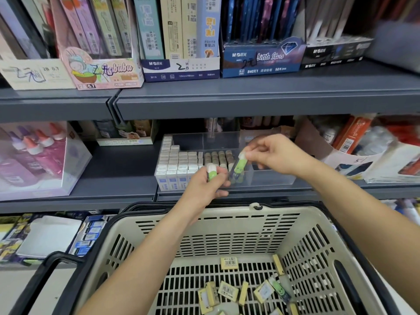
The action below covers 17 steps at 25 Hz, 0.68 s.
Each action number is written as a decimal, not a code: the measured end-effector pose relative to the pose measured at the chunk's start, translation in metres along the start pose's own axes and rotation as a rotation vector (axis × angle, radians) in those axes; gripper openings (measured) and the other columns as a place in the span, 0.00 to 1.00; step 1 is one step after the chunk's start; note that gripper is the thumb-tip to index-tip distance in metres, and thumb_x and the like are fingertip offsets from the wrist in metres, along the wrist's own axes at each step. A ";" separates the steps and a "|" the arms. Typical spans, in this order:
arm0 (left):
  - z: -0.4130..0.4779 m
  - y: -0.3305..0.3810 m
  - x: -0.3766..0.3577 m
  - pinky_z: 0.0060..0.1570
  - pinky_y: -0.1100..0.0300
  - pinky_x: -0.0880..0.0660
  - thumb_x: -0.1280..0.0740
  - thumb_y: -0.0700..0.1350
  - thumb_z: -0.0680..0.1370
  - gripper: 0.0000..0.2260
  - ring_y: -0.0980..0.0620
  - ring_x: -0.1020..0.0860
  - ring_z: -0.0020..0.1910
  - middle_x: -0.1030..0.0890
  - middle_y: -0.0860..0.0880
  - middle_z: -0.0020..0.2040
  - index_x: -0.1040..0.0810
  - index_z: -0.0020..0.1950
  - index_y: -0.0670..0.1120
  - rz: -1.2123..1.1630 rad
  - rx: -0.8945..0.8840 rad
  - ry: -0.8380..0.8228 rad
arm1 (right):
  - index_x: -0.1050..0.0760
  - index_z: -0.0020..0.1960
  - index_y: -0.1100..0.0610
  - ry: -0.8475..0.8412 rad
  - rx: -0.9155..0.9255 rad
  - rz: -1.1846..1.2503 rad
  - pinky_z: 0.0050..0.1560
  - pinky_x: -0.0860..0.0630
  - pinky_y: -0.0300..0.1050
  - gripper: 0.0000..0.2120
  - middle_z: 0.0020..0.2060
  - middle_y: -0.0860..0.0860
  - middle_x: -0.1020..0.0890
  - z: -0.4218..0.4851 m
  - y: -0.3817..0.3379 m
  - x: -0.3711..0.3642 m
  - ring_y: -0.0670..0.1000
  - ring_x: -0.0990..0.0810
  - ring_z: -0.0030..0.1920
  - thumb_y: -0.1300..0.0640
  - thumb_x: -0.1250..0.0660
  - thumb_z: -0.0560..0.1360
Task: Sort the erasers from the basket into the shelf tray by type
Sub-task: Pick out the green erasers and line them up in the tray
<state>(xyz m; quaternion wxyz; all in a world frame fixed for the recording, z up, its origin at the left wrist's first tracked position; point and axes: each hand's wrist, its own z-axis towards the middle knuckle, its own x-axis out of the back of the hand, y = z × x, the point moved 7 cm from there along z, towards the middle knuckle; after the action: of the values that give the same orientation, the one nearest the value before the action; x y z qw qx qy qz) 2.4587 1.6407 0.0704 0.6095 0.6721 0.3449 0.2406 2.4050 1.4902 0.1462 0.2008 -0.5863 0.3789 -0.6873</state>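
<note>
A clear shelf tray [272,177] stands on the middle shelf, with white boxed erasers [176,162] filling its left part and brownish round erasers [219,156] beside them. My right hand [276,154] pinches a green-sleeved eraser [239,165] by its white top and holds it upright over the tray's front middle compartment. My left hand [208,181] grips another green eraser [211,172] at the tray's front edge. The beige basket [227,220] below holds several yellowish wrapped erasers [228,289] and one more green eraser [279,288].
Glue bottles in a clear box [34,155] stand left of the tray. Orange packages [351,136] and white boxes sit to its right. Pencil boxes [181,39] line the shelf above. The basket's black handle [47,262] lies at the lower left.
</note>
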 end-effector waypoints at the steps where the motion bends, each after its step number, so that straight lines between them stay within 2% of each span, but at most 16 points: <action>1: 0.001 0.000 0.007 0.33 0.63 0.27 0.39 0.39 0.79 0.05 0.55 0.24 0.36 0.23 0.49 0.39 0.26 0.47 0.48 0.020 0.001 0.050 | 0.22 0.43 0.51 0.077 -0.013 -0.022 0.29 0.30 0.31 0.01 0.25 0.41 0.21 0.003 0.003 0.011 0.39 0.27 0.23 0.55 0.31 0.73; 3: 0.003 0.001 0.018 0.31 0.61 0.32 0.40 0.38 0.76 0.05 0.54 0.29 0.33 0.27 0.49 0.34 0.29 0.47 0.48 0.001 0.014 0.108 | 0.23 0.42 0.49 0.238 -0.011 -0.107 0.33 0.30 0.33 0.02 0.28 0.40 0.23 0.010 0.006 0.027 0.38 0.26 0.26 0.54 0.31 0.73; 5: 0.002 0.003 0.020 0.31 0.59 0.33 0.42 0.39 0.75 0.04 0.52 0.30 0.34 0.26 0.48 0.35 0.32 0.46 0.47 -0.032 0.010 0.109 | 0.25 0.42 0.48 0.301 -0.002 -0.222 0.41 0.28 0.36 0.04 0.31 0.39 0.24 0.015 0.008 0.028 0.44 0.23 0.35 0.55 0.31 0.73; 7: -0.002 0.006 0.018 0.35 0.58 0.27 0.42 0.39 0.77 0.03 0.51 0.26 0.38 0.23 0.46 0.40 0.32 0.46 0.47 -0.003 -0.023 0.094 | 0.25 0.42 0.46 0.275 0.004 -0.312 0.47 0.26 0.41 0.05 0.32 0.40 0.25 0.022 0.010 0.017 0.48 0.22 0.41 0.55 0.32 0.74; 10: -0.007 0.011 0.018 0.47 0.57 0.23 0.37 0.41 0.78 0.03 0.53 0.23 0.47 0.21 0.48 0.47 0.28 0.47 0.49 0.121 -0.106 0.086 | 0.27 0.41 0.45 0.181 -0.026 -0.374 0.50 0.24 0.45 0.06 0.35 0.42 0.23 0.033 0.018 0.001 0.50 0.21 0.44 0.54 0.33 0.74; 13: -0.009 0.018 0.022 0.44 0.62 0.23 0.34 0.41 0.77 0.06 0.58 0.25 0.43 0.22 0.53 0.44 0.25 0.47 0.53 0.177 -0.199 0.115 | 0.27 0.39 0.45 0.091 -0.080 -0.417 0.51 0.23 0.47 0.05 0.41 0.44 0.20 0.039 0.028 -0.012 0.50 0.21 0.46 0.52 0.33 0.73; 17: -0.008 0.016 0.022 0.41 0.65 0.22 0.33 0.39 0.76 0.07 0.58 0.24 0.42 0.23 0.52 0.43 0.24 0.48 0.52 0.147 -0.192 0.119 | 0.26 0.42 0.45 0.002 -0.073 -0.495 0.54 0.25 0.47 0.03 0.50 0.47 0.20 0.043 0.037 -0.025 0.49 0.26 0.49 0.51 0.35 0.74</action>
<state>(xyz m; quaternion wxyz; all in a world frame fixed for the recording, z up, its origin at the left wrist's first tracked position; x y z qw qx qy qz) 2.4703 1.6625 0.0853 0.6303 0.6187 0.3056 0.3558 2.4455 1.4731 0.1031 0.0046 -0.6676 0.2485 -0.7018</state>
